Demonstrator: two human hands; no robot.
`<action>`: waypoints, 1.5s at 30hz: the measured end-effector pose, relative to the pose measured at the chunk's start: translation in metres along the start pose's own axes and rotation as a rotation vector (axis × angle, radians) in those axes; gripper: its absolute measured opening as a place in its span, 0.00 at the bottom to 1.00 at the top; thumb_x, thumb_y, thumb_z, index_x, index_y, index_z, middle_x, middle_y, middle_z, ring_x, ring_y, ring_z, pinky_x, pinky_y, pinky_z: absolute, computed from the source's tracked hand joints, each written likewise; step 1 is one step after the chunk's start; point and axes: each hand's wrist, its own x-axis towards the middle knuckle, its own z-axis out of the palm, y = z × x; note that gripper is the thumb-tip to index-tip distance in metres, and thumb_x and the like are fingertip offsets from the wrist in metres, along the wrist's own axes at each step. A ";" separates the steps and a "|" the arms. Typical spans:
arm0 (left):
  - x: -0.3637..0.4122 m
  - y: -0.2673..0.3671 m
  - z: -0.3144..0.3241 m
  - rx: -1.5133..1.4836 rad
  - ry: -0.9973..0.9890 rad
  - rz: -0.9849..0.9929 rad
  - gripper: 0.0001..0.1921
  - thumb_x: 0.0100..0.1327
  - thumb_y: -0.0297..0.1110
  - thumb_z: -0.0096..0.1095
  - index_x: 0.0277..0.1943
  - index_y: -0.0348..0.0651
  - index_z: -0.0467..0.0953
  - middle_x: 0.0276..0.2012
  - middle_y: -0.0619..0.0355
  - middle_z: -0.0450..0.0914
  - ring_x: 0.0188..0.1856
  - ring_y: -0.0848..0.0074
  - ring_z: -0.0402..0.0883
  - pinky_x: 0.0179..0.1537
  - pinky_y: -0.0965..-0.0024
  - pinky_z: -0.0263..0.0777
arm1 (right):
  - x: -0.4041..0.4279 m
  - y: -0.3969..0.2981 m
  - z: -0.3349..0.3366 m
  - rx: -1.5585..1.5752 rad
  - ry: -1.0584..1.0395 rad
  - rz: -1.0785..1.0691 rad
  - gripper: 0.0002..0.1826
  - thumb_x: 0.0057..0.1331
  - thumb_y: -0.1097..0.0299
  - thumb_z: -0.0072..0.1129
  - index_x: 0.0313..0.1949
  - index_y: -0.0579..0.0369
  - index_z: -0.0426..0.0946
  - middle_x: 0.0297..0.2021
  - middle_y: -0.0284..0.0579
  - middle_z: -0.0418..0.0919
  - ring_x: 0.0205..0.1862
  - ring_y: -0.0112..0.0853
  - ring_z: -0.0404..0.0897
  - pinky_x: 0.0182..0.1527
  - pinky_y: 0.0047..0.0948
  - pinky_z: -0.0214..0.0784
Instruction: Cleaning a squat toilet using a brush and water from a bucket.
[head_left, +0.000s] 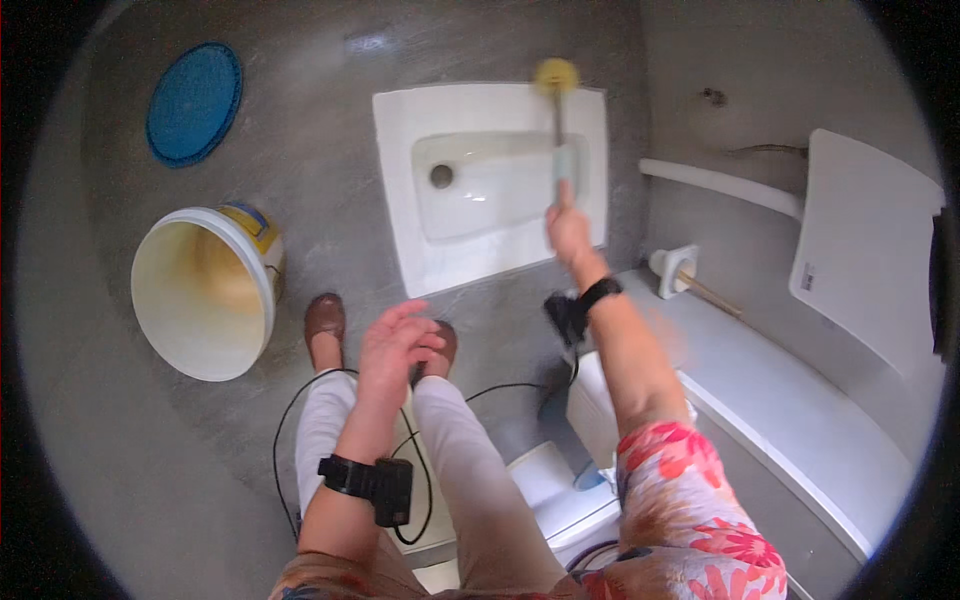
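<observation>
My right hand (570, 232) grips the pale handle of a toilet brush (561, 154), index finger laid along it. The brush's yellow round head (556, 76) is blurred and appears over the far rim of a white ceramic squat toilet (480, 266); whether it touches the rim I cannot tell. Inside the pan's basin, a dark round drain hole (442, 176) shows at the left end. My left hand (397, 337) hangs in front of my shoes with its fingers loosely bent and holds nothing. Each forearm wears a black strapped device with a cable.
A large white plastic bucket (199, 292) faces me with its mouth at the left. Beyond it lies a round blue lid or mat (195, 103). Along the right wall are a white cistern (862, 247), its pipe (716, 180) and a ledge (780, 382). White containers (596, 409) stand beside my legs.
</observation>
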 end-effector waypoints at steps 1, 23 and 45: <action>-0.001 -0.001 -0.004 -0.012 -0.007 0.001 0.14 0.60 0.26 0.52 0.49 0.34 0.68 0.32 0.53 0.78 0.29 0.73 0.79 0.27 0.77 0.74 | -0.033 0.000 0.013 -0.052 -0.039 -0.102 0.31 0.62 0.66 0.43 0.65 0.43 0.47 0.30 0.64 0.76 0.32 0.54 0.76 0.38 0.47 0.67; -0.249 0.014 -0.066 0.027 0.365 0.452 0.17 0.54 0.25 0.55 0.48 0.33 0.69 0.28 0.59 0.77 0.27 0.80 0.76 0.25 0.80 0.68 | -0.321 -0.135 -0.070 0.148 -0.624 -0.594 0.26 0.60 0.63 0.50 0.59 0.46 0.61 0.36 0.61 0.75 0.40 0.54 0.75 0.42 0.42 0.68; -0.429 -0.020 -0.339 0.323 0.576 0.324 0.17 0.54 0.25 0.53 0.49 0.35 0.69 0.28 0.58 0.76 0.25 0.80 0.76 0.24 0.80 0.68 | -0.483 -0.066 0.024 -0.118 -0.444 -0.508 0.27 0.53 0.71 0.48 0.56 0.57 0.65 0.30 0.53 0.78 0.33 0.43 0.78 0.40 0.35 0.69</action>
